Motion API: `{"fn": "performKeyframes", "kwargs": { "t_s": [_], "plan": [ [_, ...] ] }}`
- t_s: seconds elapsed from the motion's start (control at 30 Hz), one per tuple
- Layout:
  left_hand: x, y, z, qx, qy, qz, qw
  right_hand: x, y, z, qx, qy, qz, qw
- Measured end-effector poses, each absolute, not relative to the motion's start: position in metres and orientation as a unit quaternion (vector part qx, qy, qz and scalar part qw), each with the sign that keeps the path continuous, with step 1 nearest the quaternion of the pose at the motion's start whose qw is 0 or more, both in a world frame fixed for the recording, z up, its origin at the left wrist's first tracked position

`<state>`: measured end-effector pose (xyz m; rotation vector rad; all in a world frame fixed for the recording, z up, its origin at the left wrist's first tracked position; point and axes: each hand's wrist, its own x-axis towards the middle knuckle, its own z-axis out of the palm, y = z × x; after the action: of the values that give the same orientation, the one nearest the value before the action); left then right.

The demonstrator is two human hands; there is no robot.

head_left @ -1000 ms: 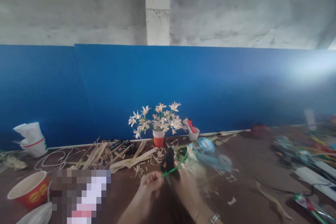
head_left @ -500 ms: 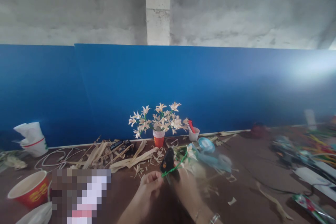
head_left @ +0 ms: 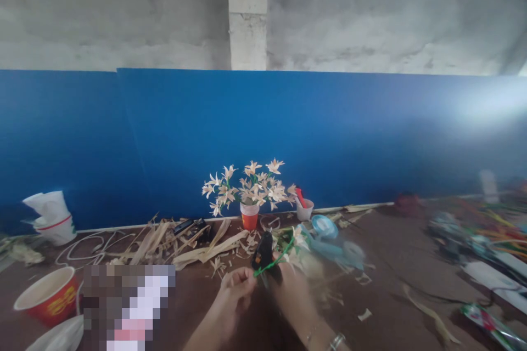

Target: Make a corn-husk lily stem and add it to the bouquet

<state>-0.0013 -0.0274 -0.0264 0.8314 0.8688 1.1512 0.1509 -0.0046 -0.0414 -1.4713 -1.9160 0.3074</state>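
Observation:
My left hand [head_left: 235, 288] is low in the middle, fingers pinched on the near end of a green wire stem [head_left: 274, 262]. The stem rises up and right to a small pale flower [head_left: 297, 237]. My right hand [head_left: 293, 290] is beside it, closed round a black glue gun [head_left: 263, 252] whose tip points up by the stem. A bracelet shows on the right wrist. Behind the hands stands a red cup [head_left: 249, 216] filled with pale paper-like flowers on green stems.
Dried husk strips [head_left: 197, 244] lie scattered on the brown table [head_left: 387, 296]. A red bowl [head_left: 48, 297] sits at the near left, white cups [head_left: 51, 216] at the far left. A small white cup [head_left: 304, 209], blue tape rolls [head_left: 329, 241] and blurred colourful items lie to the right. A blue board backs the table.

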Motion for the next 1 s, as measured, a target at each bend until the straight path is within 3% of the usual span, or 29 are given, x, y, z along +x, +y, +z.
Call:
{"fn": "performKeyframes", "kwargs": {
  "t_s": [1.0],
  "plan": [
    [-0.0025, -0.025, -0.029, 0.367, 0.393, 0.513, 0.669, 0.1504, -0.0043, -0.0434, -0.584, -0.741, 0.083, 0.322]
  ]
}}
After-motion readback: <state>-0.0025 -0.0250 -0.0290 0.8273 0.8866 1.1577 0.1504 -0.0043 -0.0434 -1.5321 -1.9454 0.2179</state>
